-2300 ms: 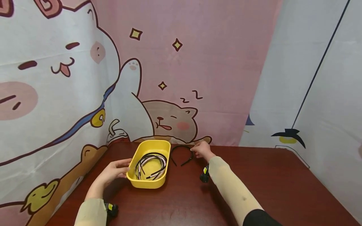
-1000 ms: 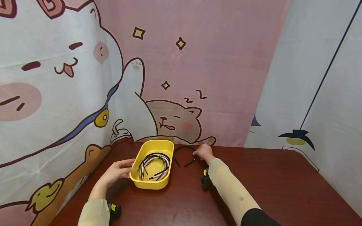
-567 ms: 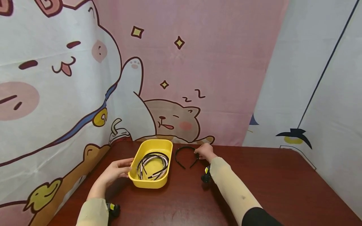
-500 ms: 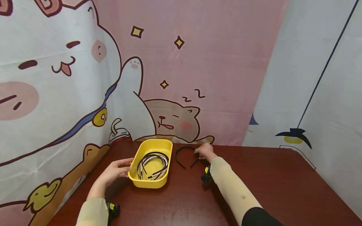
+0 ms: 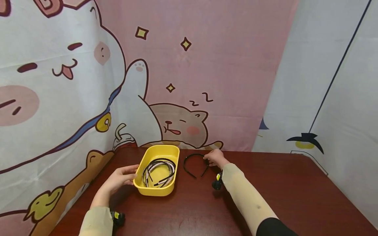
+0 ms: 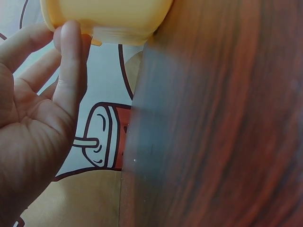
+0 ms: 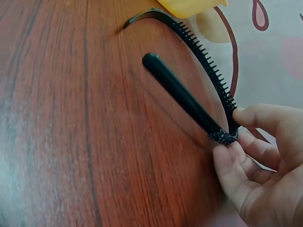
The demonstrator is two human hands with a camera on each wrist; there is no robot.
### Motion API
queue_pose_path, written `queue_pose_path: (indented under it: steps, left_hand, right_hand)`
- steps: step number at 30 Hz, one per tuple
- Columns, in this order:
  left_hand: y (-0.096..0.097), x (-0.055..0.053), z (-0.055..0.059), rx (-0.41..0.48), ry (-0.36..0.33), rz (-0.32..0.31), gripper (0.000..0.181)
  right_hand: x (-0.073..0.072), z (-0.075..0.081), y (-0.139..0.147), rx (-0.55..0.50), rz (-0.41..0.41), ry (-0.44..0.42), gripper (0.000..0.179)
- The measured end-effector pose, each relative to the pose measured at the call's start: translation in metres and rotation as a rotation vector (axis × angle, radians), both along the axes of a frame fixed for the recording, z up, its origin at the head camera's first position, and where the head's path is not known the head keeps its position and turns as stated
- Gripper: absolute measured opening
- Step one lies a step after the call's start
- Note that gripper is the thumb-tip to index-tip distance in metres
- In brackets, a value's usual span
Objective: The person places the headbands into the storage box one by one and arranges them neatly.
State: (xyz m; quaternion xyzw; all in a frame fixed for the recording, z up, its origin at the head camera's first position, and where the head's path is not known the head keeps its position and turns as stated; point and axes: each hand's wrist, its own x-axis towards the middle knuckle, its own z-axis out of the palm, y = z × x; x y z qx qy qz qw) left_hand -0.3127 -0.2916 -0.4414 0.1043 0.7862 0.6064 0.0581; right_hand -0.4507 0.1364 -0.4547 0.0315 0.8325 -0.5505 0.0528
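Observation:
In the head view, a yellow plastic tub [image 5: 156,191] holds several coiled headbands [image 5: 159,160], black and pale pink. My left hand [image 5: 118,179] is at the tub's left rim; the left wrist view has its thumb and fingertips gripping the tub's edge [image 6: 109,23]. To the right of the tub, a black headband [image 5: 186,168] is pinched by my right hand [image 5: 216,158] on its right side. Close up, the headband [image 7: 206,59] has comb teeth along its inside and a glittery dark band [image 7: 222,137] near the right hand's fingertips [image 7: 241,116].
The dark red-brown wooden table [image 5: 189,209] runs back to a cartoon-printed cloth [image 5: 230,75]. Another cloth panel [image 5: 348,131] hangs along the right side. Each wrist carries a small black camera, such as the right one [image 5: 217,183].
My right hand has drawn the black headband slightly right and toward me, turning its open ends rightward. The left hand and the tub keep their places.

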Motion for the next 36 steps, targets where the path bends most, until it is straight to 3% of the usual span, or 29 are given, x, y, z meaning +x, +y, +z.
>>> queue_pose_path:
  steps: [7, 15, 22, 36]
  left_hand:
    - [0.000, 0.001, 0.002, -0.009, -0.001, -0.005, 0.057]
    - [0.000, 0.002, 0.002, -0.001, -0.009, -0.008, 0.058]
    - [-0.001, 0.001, 0.002, 0.002, -0.013, -0.012, 0.058]
    - [0.000, 0.001, 0.003, -0.005, -0.011, -0.006, 0.058]
  right_hand:
    - [0.006, 0.003, 0.005, -0.059, 0.003, -0.034, 0.015]
    - [0.008, 0.002, 0.013, -0.106, 0.028, -0.074, 0.018]
    - [0.005, 0.001, 0.020, -0.148, 0.046, -0.068, 0.016]
    - [0.010, 0.015, 0.031, -0.166, 0.016, -0.065, 0.021]
